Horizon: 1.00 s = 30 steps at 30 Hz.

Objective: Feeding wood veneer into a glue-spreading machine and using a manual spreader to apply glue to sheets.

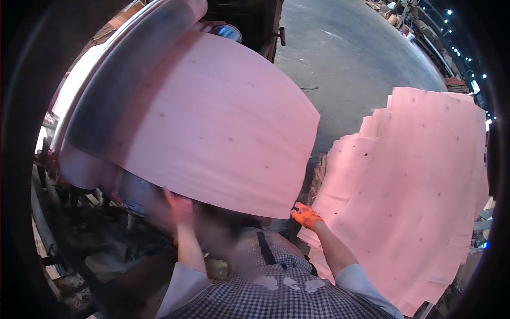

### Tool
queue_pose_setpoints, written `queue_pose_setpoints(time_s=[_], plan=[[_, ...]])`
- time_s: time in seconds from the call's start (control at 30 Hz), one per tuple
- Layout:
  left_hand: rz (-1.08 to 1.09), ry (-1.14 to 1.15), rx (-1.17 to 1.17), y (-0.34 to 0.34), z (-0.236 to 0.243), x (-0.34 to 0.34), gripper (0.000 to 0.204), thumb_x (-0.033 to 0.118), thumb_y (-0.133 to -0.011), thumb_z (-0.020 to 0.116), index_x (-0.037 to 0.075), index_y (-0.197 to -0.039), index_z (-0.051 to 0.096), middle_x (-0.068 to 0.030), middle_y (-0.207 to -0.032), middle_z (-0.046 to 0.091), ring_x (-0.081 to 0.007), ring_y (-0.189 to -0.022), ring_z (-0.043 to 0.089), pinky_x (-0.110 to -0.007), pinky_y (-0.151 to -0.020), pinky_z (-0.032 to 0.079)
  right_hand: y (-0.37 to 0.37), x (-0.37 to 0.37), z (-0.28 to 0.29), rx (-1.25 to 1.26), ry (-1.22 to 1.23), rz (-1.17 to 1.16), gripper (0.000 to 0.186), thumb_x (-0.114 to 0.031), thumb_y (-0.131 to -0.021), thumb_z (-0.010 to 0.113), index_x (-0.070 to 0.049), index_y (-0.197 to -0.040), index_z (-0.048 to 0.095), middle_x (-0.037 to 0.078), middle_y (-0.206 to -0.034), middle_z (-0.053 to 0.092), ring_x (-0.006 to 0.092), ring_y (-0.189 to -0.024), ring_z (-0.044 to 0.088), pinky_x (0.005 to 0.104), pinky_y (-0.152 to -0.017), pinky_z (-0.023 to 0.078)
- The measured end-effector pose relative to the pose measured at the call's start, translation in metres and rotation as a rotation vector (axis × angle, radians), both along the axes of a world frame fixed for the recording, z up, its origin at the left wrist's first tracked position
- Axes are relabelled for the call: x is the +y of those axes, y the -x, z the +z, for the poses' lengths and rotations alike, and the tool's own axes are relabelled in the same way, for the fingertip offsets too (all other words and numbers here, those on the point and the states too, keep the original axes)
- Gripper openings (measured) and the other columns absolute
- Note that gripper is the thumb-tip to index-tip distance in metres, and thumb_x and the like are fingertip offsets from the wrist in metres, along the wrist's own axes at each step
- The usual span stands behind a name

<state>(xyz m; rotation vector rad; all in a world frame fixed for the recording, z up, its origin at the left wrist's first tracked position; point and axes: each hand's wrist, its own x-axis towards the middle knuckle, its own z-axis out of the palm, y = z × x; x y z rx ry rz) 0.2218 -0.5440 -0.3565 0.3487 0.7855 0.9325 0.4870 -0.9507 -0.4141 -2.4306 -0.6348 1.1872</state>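
A large pink veneer sheet (223, 127) comes off the grey roller (122, 74) of a machine on the left. Its near edge hangs in front of me. My left hand (179, 206), in an orange glove and blurred, is at the sheet's near edge, partly under it. My right hand (306, 215), also in an orange glove, grips the sheet's near right corner. Whether the left fingers hold the sheet is not clear.
A tall, uneven stack of pink veneer sheets (414, 186) lies on the right. Grey concrete floor (350, 48) stretches behind. Dark machine frame parts (69, 223) sit at the lower left. Lights and clutter line the far right wall.
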Motion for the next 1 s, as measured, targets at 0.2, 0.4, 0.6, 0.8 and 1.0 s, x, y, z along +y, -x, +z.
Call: queue_pose_setpoints(time_s=[0.2, 0.4, 0.6, 0.8, 1.0], plan=[[-0.413, 0.19, 0.01, -0.033, -0.023, -0.044, 0.063, 0.039, -0.094, 0.06, 0.009, -0.145, 0.039, -0.0089, -0.146, 0.045, -0.0308, -0.136, 0.041, -0.05, -0.111, 0.036, 0.029, 0.009, -0.052, 0.095, -0.126, -0.207, 0.101, -0.054, -0.074, 0.072, -0.009, -0.152, 0.027, 0.021, -0.145, 0.045, 0.0341, -0.136, 0.042, 0.0361, -0.113, 0.033], [-0.703, -0.698, 0.573, -0.147, -0.005, -0.145, 0.052, 0.019, -0.088, 0.07, -0.003, -0.132, 0.052, -0.013, -0.131, 0.057, -0.0236, -0.117, 0.055, -0.039, -0.104, 0.04, 0.033, 0.008, -0.015, 0.013, -0.014, -0.325, 0.109, -0.052, -0.077, 0.071, -0.001, -0.153, 0.013, 0.028, -0.141, 0.046, 0.0404, -0.131, 0.045, 0.0395, -0.109, 0.037], [-1.049, -1.287, 0.473, -0.31, 0.16, -0.297, 0.029, 0.021, -0.09, 0.066, -0.008, -0.094, 0.063, -0.0079, -0.081, 0.067, -0.0143, -0.072, 0.059, -0.033, -0.068, 0.049, -0.012, -0.014, -0.01, 0.029, -0.176, -0.551, 0.09, -0.046, -0.078, 0.07, 0.001, -0.144, 0.03, 0.028, -0.129, 0.055, 0.0387, -0.124, 0.053, 0.0412, -0.1, 0.045], [-1.255, -1.76, 0.257, -0.313, 0.228, -0.499, 0.051, 0.021, -0.091, 0.062, 0.025, -0.141, 0.051, -0.0158, -0.086, 0.068, -0.0276, -0.072, 0.066, -0.036, -0.072, 0.052, -0.002, -0.153, 0.035, 0.097, -0.9, -0.865, 0.081, -0.046, -0.076, 0.075, -0.008, -0.138, 0.038, 0.01, -0.128, 0.055, 0.0245, -0.116, 0.054, 0.0351, -0.094, 0.047], [-1.722, -0.762, -0.43, -0.283, 0.202, -0.568, 0.08, 0.009, -0.085, 0.071, 0.002, -0.152, 0.027, -0.0199, -0.147, 0.042, -0.0269, -0.136, 0.042, -0.037, -0.11, 0.036, 0.041, -0.299, -0.005, 0.133, -0.989, -1.441, 0.075, -0.044, -0.082, 0.072, -0.008, -0.139, 0.039, 0.009, -0.128, 0.055, 0.0223, -0.116, 0.053, 0.0338, -0.093, 0.047]])
